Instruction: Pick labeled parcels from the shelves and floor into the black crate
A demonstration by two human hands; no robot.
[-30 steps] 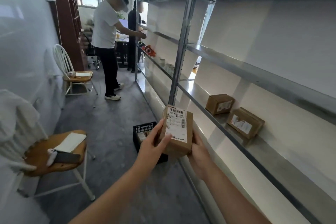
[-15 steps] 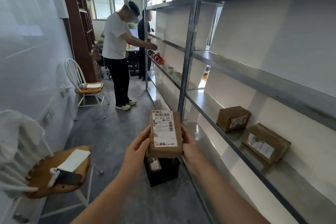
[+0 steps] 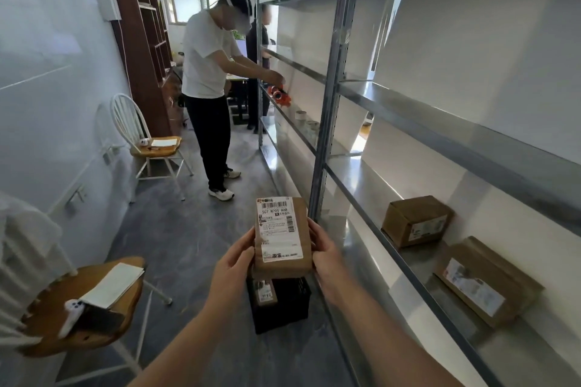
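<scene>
Left hand [image 3: 234,264] and right hand [image 3: 325,256], grips pinching the labeled parcel [image 3: 281,236], held it above the black crate [image 3: 289,311] at 6 o'clock.

Both hands, left [image 3: 233,264] and right [image 3: 327,256], hold a labelled brown parcel [image 3: 282,236] upright above a black crate [image 3: 283,308] on the floor, where another parcel [image 3: 265,292] lies. Two boxes, one [image 3: 416,220] near the other [image 3: 485,281], sit on the metal shelf [image 3: 371,185] alongside.

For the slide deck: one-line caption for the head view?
Left hand and right hand hold a labeled parcel above the black crate.
</scene>
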